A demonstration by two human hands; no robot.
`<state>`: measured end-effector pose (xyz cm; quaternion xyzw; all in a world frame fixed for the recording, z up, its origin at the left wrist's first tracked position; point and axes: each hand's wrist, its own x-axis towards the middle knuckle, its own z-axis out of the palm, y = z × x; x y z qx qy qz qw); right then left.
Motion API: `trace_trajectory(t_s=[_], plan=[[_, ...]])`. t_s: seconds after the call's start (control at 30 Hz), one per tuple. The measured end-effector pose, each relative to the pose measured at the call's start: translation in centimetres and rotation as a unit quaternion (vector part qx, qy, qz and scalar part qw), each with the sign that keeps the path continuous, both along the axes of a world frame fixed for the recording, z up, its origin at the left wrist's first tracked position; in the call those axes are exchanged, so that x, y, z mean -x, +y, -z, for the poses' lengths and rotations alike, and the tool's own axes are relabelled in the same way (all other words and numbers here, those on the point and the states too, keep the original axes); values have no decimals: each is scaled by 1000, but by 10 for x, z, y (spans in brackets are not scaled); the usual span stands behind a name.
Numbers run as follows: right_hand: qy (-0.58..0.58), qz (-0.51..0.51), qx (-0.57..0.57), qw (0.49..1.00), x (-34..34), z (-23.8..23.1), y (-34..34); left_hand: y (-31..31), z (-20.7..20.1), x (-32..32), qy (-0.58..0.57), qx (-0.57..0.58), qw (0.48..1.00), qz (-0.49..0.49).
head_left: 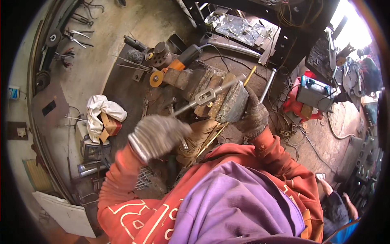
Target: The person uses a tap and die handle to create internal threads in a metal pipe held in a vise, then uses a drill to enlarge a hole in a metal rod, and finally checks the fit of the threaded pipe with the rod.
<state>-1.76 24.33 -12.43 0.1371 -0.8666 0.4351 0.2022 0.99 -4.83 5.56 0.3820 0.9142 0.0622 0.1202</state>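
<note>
A steel tap wrench (pixel 205 96), with a slotted body and long round arms, lies slanted across clamped-looking metal pieces. My left hand (pixel 160 136), in a grey knit glove, is beside the wrench's near left arm; motion smears its fingers, so its grip is unclear. My right hand (pixel 255 116), also gloved, is closed around the right side of a thick, dark grey metal block (pixel 235 103). Some of its fingers are hidden by the block. Beside the block is a rusty brown plate (pixel 222 91). A thin yellow rod (pixel 252 74) sticks up next to my right fingers.
An angle grinder (pixel 180 60) with an orange disc lies beyond the metal pieces. At left, a white cloth (pixel 97 110) drapes over a box. A grey-topped red machine (pixel 310 95) stands at right among cables. Pliers (pixel 77 36) are at upper left. Another person's arm (pixel 327 189) shows lower right.
</note>
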Motion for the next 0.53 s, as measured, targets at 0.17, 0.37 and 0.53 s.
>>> trace_trajectory(t_s=[0.17, 0.37, 0.53], plan=[[-13, -6, 11, 1000, -1, 2, -3, 21, 51, 96, 71, -110, 981, -145], [-31, -10, -15, 999, -2, 6, 0, 132, 12, 93, 183, 1, 976, 122], [-50, -30, 11, 998, 1, 11, 2, 119, -16, 14, -17, -9, 998, -58]])
